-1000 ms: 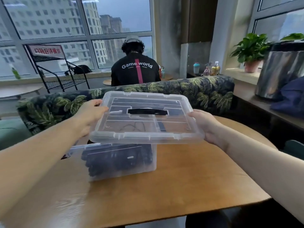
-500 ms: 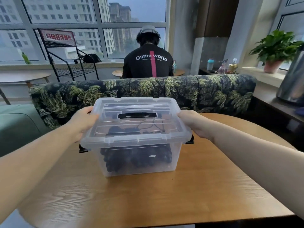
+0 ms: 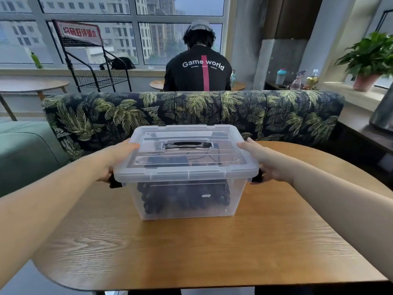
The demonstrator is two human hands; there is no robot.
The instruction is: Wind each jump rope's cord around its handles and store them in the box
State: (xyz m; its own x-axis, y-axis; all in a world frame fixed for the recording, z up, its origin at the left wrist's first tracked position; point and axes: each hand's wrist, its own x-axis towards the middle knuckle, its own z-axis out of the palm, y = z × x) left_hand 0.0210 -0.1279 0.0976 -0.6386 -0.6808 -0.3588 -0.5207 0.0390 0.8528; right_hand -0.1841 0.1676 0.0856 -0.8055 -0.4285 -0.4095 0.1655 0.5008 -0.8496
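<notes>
1. Nearest the camera, both forearms reach forward over the wooden desk (image 3: 191, 252) toward the box (image 3: 187, 201).
2. At mid-desk stands the box, clear plastic, with its lid (image 3: 185, 154) seated on top. Dark wound jump ropes (image 3: 182, 196) show through the wall, piled inside.
3. The left hand (image 3: 117, 160) holds the lid's left end, thumb on the top edge and fingers curled down to the black latch (image 3: 114, 183). The right hand (image 3: 263, 165) does the same at the right end, fingers curled over the other latch (image 3: 257, 177). Each hand has hold of a lid end; whether the latches are snapped home I cannot tell.
4. Handling, as a judgement: the box looks stiff and fairly light, its walls smooth and likely slippery, so the two short ends under the rim are the sound places to grip. The ropes inside are soft and should not shift much.
5. Against a second ago: then the lid was held tilted in the air above the open box, set off to its right. Half a second ago it was already down on the rim. Now the hands have slid lower, onto the latches.
6. Farther off stands a leaf-patterned sofa (image 3: 191, 111), with a seated person (image 3: 197, 67) beyond it facing the windows.
</notes>
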